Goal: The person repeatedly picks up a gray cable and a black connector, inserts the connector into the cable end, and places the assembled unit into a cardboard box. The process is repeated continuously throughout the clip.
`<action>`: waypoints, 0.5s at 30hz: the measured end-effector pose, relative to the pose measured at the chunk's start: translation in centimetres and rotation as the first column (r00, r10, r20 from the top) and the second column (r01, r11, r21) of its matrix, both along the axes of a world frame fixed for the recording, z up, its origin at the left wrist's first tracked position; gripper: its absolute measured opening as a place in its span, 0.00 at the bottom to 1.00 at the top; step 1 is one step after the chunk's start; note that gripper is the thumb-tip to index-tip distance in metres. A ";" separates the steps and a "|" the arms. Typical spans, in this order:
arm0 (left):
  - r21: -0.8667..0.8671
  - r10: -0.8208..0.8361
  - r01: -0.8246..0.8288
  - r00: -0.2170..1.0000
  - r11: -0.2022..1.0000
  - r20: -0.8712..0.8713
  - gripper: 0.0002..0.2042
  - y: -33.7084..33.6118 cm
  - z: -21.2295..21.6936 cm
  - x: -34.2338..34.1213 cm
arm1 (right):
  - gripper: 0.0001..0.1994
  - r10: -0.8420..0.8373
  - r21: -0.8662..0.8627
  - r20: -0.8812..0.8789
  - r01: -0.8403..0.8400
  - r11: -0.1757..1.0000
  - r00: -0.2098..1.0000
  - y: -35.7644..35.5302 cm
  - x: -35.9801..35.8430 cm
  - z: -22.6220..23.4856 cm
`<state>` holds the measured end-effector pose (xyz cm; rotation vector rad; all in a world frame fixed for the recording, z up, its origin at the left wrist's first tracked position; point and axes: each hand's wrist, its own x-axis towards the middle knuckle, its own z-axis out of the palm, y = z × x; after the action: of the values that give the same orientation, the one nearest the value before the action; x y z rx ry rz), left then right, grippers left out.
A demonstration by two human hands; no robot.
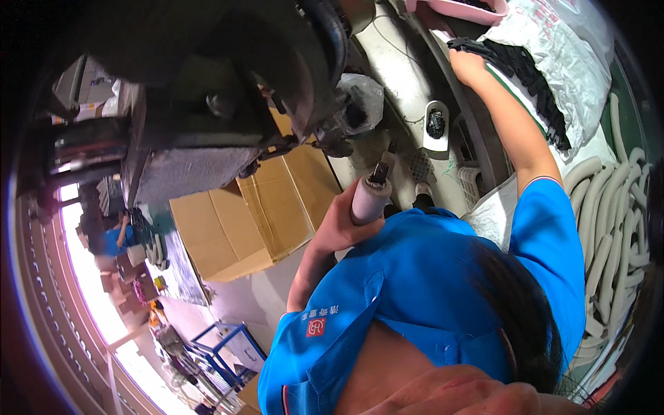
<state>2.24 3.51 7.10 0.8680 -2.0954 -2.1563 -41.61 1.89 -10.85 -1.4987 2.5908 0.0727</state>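
Though part-hidden, fingers of L hand [340,227] round pale tube [371,202]; R hand [468,68] at blk strips [529,75], grip unclear.

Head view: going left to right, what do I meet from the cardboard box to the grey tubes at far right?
Box → pale tube in left hand → white oval piece → right hand → grey tubes
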 end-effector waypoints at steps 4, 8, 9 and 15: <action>-0.207 0.225 -0.203 0.971 0.957 0.087 0.24 0.5 -0.8 -0.2 | 0.09 0.139 0.070 -0.103 -0.132 0.989 0.985 0.4 -0.2 1.9; -0.368 0.274 -0.232 0.960 0.900 0.064 0.22 1.7 0.3 -0.1 | 0.06 0.296 -0.368 0.247 -0.193 0.910 0.923 3.2 6.8 9.3; -0.404 0.244 -0.204 0.969 0.892 0.050 0.22 1.8 0.4 0.1 | 0.05 0.476 -0.576 0.427 -0.174 0.798 0.769 4.2 8.5 10.4; -0.428 0.185 -0.184 0.982 0.885 -0.039 0.19 2.5 1.2 0.8 | 0.11 0.492 -0.398 0.857 0.412 0.820 -0.152 10.5 20.3 19.2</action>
<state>3.08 5.98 8.25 0.9650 -2.2516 -1.5108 -21.30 12.38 8.30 -0.8512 1.0280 -1.4674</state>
